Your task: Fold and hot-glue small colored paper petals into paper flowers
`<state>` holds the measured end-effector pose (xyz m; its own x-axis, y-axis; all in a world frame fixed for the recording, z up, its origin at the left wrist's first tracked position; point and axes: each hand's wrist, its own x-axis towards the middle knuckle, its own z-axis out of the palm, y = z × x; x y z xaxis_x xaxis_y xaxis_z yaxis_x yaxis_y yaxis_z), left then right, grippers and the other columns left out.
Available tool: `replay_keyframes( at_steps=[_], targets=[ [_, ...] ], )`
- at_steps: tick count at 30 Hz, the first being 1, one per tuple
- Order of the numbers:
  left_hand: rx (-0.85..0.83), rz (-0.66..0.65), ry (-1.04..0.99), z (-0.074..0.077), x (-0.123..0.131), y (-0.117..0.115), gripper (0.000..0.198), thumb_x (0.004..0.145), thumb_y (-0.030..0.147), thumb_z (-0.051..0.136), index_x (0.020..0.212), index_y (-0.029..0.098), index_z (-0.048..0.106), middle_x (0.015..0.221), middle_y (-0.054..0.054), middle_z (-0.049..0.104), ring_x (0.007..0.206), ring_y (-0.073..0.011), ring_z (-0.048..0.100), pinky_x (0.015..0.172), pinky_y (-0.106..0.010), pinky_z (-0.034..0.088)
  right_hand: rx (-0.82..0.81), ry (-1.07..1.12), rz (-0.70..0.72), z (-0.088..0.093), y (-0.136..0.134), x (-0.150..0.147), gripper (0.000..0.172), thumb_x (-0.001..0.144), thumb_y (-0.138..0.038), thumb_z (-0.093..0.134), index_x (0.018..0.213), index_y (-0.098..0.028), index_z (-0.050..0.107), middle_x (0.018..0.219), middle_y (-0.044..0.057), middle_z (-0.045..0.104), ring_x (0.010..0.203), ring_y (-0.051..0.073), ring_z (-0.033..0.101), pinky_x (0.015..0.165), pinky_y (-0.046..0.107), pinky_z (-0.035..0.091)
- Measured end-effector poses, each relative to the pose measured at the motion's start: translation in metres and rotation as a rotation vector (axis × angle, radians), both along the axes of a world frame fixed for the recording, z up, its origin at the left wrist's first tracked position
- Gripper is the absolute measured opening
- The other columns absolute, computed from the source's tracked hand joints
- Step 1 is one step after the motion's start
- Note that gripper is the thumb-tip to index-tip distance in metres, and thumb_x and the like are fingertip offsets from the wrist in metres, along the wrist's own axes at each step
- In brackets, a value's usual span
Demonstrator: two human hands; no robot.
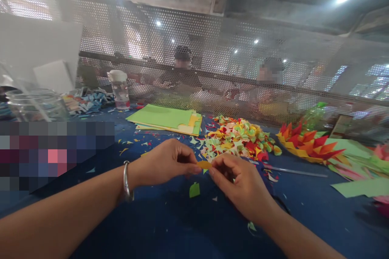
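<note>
A small orange-yellow paper piece (204,164) is stretched between my two hands above the dark blue table. My left hand (168,162), with a silver bangle on its wrist, pinches its left end between thumb and finger. The right end is pinched by my right hand (240,178). Below them on the cloth lies a green paper piece (194,190). Just beyond my hands is a heap of cut paper pieces (234,137) in yellow, red, green and white, many of them curled. Behind my left hand sits a stack of coloured paper sheets (165,118), light green on top.
A perforated metal screen (212,56) crosses behind the table, with two people beyond it. Left stand a glass jar (36,105) and a lidded bottle (120,89). Right are folded red-orange paper points (310,145), a clear stick (296,171), green sheets (363,187) and a green-capped bottle (314,117).
</note>
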<state>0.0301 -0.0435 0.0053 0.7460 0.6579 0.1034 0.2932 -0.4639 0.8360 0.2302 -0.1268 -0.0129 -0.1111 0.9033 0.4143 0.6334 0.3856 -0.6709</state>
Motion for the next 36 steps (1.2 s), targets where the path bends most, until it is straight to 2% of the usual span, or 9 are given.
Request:
replay_keyframes(
  at_steps=[2, 4, 6, 8, 16, 20, 25, 31, 36],
  targets=[
    [0.024, -0.054, 0.056, 0.001, -0.004, 0.005, 0.025, 0.082, 0.039, 0.066, 0.073, 0.017, 0.072, 0.063, 0.001, 0.065, 0.056, -0.0102, 0.052, 0.054, -0.021, 0.037, -0.008, -0.024, 0.005, -0.001, 0.001, 0.001, 0.013, 0.087, -0.024, 0.056, 0.075, -0.02, 0.058, 0.064, -0.004, 0.048, 0.055, 0.012, 0.043, 0.051, 0.025, 0.035],
    [0.064, -0.067, 0.052, 0.0, -0.004, 0.008, 0.023, 0.081, 0.039, 0.067, 0.088, 0.018, 0.074, 0.077, -0.002, 0.071, 0.067, -0.0128, 0.059, 0.059, -0.022, 0.041, -0.026, -0.055, 0.02, -0.001, 0.002, 0.002, 0.014, 0.087, -0.022, 0.056, 0.073, -0.02, 0.057, 0.063, -0.004, 0.048, 0.055, 0.012, 0.044, 0.051, 0.024, 0.035],
    [0.09, -0.057, -0.006, -0.001, -0.002, 0.008, 0.034, 0.079, 0.04, 0.07, 0.106, 0.021, 0.069, 0.096, -0.005, 0.072, 0.081, -0.0159, 0.063, 0.066, -0.023, 0.045, -0.047, -0.091, 0.041, -0.002, 0.003, 0.002, 0.013, 0.085, -0.019, 0.055, 0.072, -0.02, 0.056, 0.063, -0.004, 0.048, 0.056, 0.012, 0.045, 0.051, 0.024, 0.035],
    [0.084, -0.048, -0.045, -0.002, 0.003, 0.004, 0.04, 0.077, 0.038, 0.072, 0.113, 0.021, 0.064, 0.1, -0.005, 0.071, 0.084, -0.0166, 0.063, 0.069, -0.024, 0.046, -0.064, -0.121, 0.057, -0.002, 0.004, 0.001, 0.013, 0.084, -0.016, 0.055, 0.072, -0.02, 0.057, 0.063, -0.004, 0.05, 0.057, 0.012, 0.046, 0.052, 0.024, 0.036],
    [-0.056, -0.01, -0.017, -0.009, 0.01, -0.007, 0.019, 0.075, 0.019, 0.065, 0.093, 0.016, 0.07, 0.071, 0.001, 0.065, 0.064, -0.0119, 0.056, 0.061, -0.023, 0.042, -0.042, -0.143, 0.026, 0.0, 0.003, 0.001, 0.014, 0.084, -0.017, 0.057, 0.07, -0.02, 0.058, 0.062, -0.003, 0.051, 0.056, 0.013, 0.047, 0.051, 0.024, 0.036],
    [-0.303, 0.004, -0.159, -0.011, 0.012, -0.005, 0.012, 0.073, 0.019, 0.067, 0.084, 0.017, 0.07, 0.069, 0.002, 0.066, 0.065, -0.0119, 0.058, 0.068, -0.026, 0.046, 0.023, -0.124, -0.011, -0.001, 0.002, 0.003, 0.013, 0.088, -0.022, 0.056, 0.077, -0.021, 0.062, 0.064, -0.002, 0.053, 0.056, 0.014, 0.049, 0.053, 0.025, 0.039],
    [-0.572, 0.163, -0.324, -0.013, 0.017, -0.006, 0.014, 0.073, 0.027, 0.074, 0.076, 0.015, 0.066, 0.071, 0.0, 0.068, 0.063, -0.0104, 0.059, 0.065, -0.024, 0.045, 0.157, -0.153, 0.016, -0.002, 0.002, 0.002, 0.007, 0.088, -0.018, 0.057, 0.088, -0.021, 0.063, 0.077, 0.001, 0.059, 0.062, 0.014, 0.053, 0.056, 0.025, 0.043],
    [-0.673, 0.189, -0.362, -0.012, 0.021, -0.012, 0.015, 0.076, 0.026, 0.073, 0.073, 0.015, 0.063, 0.066, 0.001, 0.068, 0.058, -0.0091, 0.059, 0.061, -0.022, 0.043, 0.226, -0.24, 0.068, -0.006, 0.001, 0.001, 0.011, 0.09, -0.015, 0.055, 0.097, -0.02, 0.062, 0.085, 0.004, 0.061, 0.072, 0.017, 0.057, 0.061, 0.028, 0.044],
    [-0.657, 0.205, -0.397, -0.011, 0.022, -0.016, 0.014, 0.075, 0.023, 0.075, 0.076, 0.014, 0.064, 0.066, 0.001, 0.068, 0.058, -0.0087, 0.06, 0.061, -0.022, 0.044, 0.237, -0.221, 0.062, -0.003, 0.0, 0.001, 0.009, 0.091, -0.016, 0.054, 0.092, -0.021, 0.061, 0.084, 0.003, 0.061, 0.071, 0.017, 0.056, 0.064, 0.028, 0.043]
  ],
)
